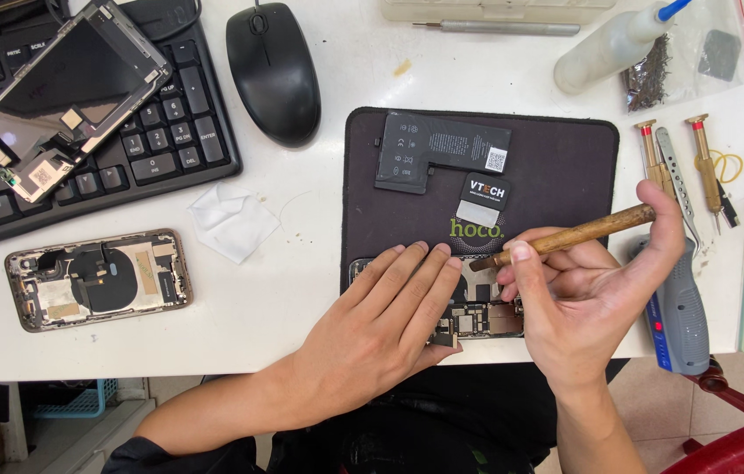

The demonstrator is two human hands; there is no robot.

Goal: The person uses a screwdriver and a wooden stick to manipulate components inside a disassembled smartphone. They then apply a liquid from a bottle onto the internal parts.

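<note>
While the left hand [380,325] lies flat with fingers together, pressing down an opened phone body [477,312] at the near edge of the dark work mat [565,158], the right hand [578,298] pinches a wooden-handled tool [565,237] between thumb and fingers, its brass tip lowered to the phone's upper end. From the head view, the step in hand looks like working at a part inside the phone, with the board and its small components exposed just right of the left fingertips. The next move seems to call for a steady, light touch of the tip, the left hand keeping the body from sliding on the mat.

Farther back on the mat lies a black battery [438,154]. Along the bench's right edge sit brass-headed screwdrivers [705,167] and a blue and grey tool [679,320]. Toward the left edge rest a second opened phone [100,279], a white wipe [233,221], a keyboard [170,132] carrying a detached screen [69,92], and a black mouse [273,70].
</note>
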